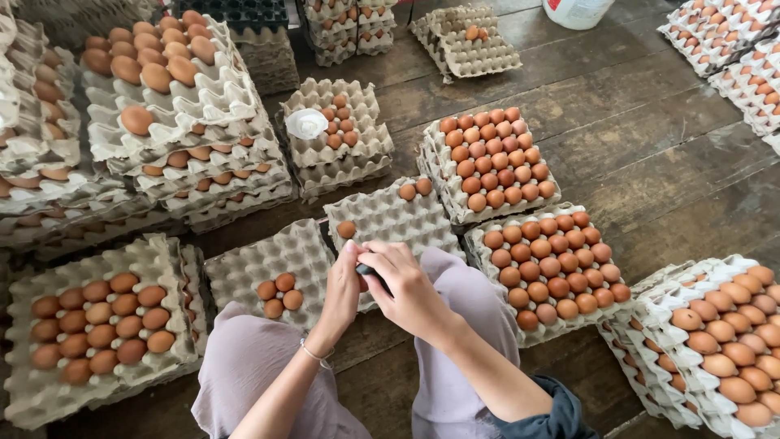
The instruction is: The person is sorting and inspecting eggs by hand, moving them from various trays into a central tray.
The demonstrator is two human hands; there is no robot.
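Both hands meet over the lap — right hand [410, 289] curled around a small dark object [366, 270], left hand [345, 284] closed against it. Just beyond: a pulpy, dimpled grey tray [390, 219] with three smooth brown eggs [415, 189].

Grey cardboard egg trays [268, 260] sit all over the dark wooden floor [634, 138], many full of brown eggs [496, 158]. A crumpled white cloth [306, 123] lies on one tray. A white bucket [578, 11] stands at the top.
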